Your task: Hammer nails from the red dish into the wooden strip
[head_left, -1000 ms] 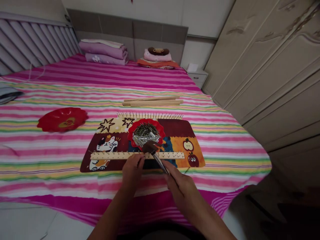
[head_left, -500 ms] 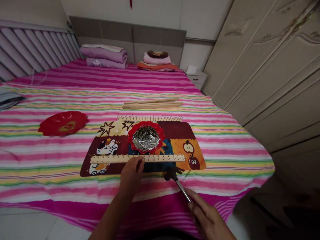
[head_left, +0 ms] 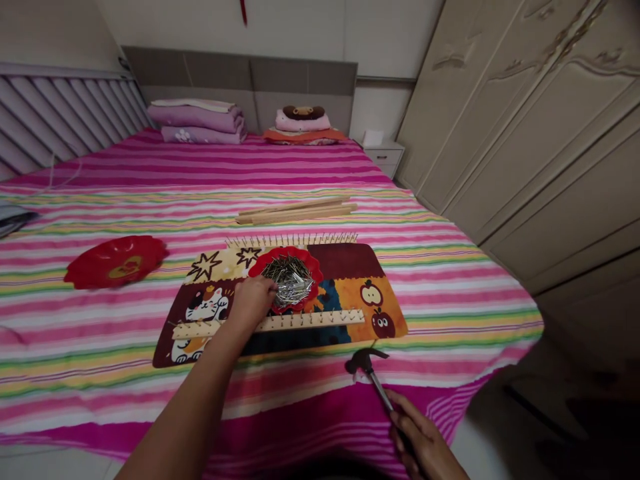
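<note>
Left hand (head_left: 254, 295) at the nails (head_left: 294, 283), right hand (head_left: 423, 437) on the hammer (head_left: 383, 395)

Watch your left fingers: they are at the left rim of the bowl (head_left: 317, 272), over sharp points lying every which way, and a careless pinch could prick you. If your wrist or forearm dips, it could catch the nails standing in the near wood strip (head_left: 310, 321), because your arm crosses over it. That strip lies along the near edge of the mat (head_left: 345, 260), its left end by the near left corner; the mat gives on the soft bed (head_left: 465, 320), so a knock could slide or tip the strip. Pressing on the bowl's rim could tilt it and spill nails for the same reason.

Your right fingers are wrapped round the hammer's handle, its head just off the mat's near edge, towards the right corner. Whether the head rests on the bed, you can't tell from here. Nor can you tell whether your left fingers grip a nail.

The bowl, red with a wavy rim, sits mid-mat, heaped with loose nails. The red dish (head_left: 93, 263), off the mat's left edge, shows only a gold mark inside. A second nailed strip (head_left: 293, 240) runs along the mat's far edge, with bare sticks (head_left: 300, 211) beyond.
</note>
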Available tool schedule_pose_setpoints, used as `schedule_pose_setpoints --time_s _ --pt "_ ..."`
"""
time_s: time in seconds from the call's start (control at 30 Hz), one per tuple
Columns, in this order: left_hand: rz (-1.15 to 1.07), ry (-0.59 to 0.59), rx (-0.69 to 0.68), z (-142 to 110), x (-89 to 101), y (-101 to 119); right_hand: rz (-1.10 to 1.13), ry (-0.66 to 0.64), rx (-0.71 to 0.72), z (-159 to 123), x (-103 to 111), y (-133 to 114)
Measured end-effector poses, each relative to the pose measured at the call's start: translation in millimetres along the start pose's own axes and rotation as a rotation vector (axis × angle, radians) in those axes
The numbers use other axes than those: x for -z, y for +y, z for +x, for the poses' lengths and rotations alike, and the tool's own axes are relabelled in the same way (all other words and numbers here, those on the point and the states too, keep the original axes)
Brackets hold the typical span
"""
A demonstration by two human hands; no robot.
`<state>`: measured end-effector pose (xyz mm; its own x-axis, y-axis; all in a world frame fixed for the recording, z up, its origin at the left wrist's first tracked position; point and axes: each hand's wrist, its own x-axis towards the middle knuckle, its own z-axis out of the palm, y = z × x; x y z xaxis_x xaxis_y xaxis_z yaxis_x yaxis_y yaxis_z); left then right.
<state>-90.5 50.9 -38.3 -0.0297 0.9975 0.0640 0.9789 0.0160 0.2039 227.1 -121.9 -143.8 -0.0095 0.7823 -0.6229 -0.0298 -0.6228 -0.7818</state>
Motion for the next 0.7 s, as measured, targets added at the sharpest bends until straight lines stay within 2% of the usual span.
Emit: schedule_pose_setpoints --time_s 0.17,0.33,0.47,0.7 --pt "0.071 -0.148 -0.030 12 -2.5 8 0.029 -0.050 0.012 1 3 1" --pt "0.122 -0.262 -0.104 13 3.6 5 0.009 -0.114 -0.002 4 8 3" --pt "0.072 -0.228 -0.112 9 10.2 0 0.008 -0.106 -0.004 4 8 3" --pt "-0.311 -0.109 0.093 -9 31.6 -10 0.024 -0.098 -0.016 6 8 4"
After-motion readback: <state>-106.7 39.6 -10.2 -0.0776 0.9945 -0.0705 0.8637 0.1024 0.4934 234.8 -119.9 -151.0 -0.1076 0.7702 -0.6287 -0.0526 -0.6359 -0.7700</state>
